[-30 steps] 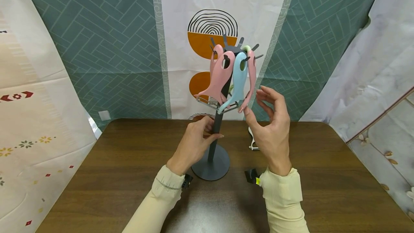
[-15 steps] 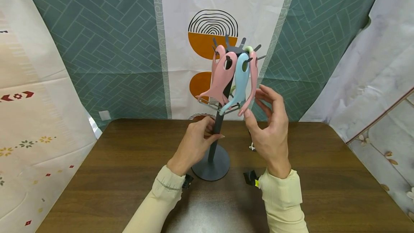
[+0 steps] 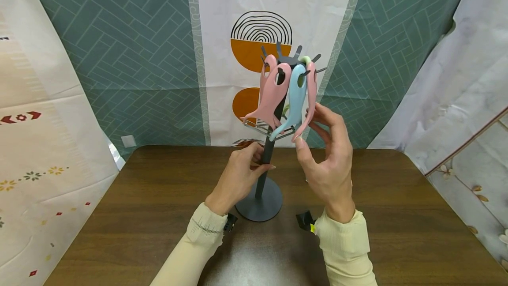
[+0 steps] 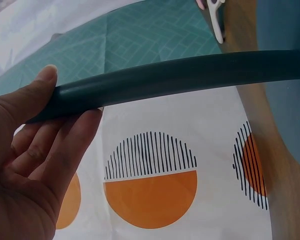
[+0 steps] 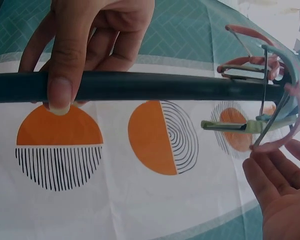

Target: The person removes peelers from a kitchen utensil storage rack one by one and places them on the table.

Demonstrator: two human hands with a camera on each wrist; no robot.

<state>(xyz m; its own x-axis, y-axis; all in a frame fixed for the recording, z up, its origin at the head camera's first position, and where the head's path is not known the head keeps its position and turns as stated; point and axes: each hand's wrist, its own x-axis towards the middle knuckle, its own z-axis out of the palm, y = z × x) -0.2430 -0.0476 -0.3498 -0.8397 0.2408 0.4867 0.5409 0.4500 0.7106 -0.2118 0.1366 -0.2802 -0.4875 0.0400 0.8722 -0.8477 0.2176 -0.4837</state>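
Note:
A dark stand [image 3: 260, 189] with a round base stands on the table, a ring of hooks at its top. Y-shaped peelers hang from the hooks: pink ones [image 3: 274, 94], a light blue one [image 3: 296, 94] and a green one [image 5: 235, 127], partly hidden behind. My left hand [image 3: 237, 175] grips the post between thumb and fingers below the peelers. The rightmost pink peeler [image 3: 311, 89] hangs at my right hand [image 3: 330, 162], which pinches its lower end, thumb in front and fingers behind. A white peeler [image 4: 217, 21] shows at the top of the left wrist view.
The brown wooden table [image 3: 158, 215] runs to a patterned cloth backdrop [image 3: 139, 56]. My right hand hides nearly all of the white peeler in the head view. Several hooks [image 3: 298, 51] at the back of the stand's top stick out bare.
My right hand has moved left, and its thumb and fingers have closed in on the rightmost pink peeler. The stand's top shifted slightly right early on. My left hand stays on the post.

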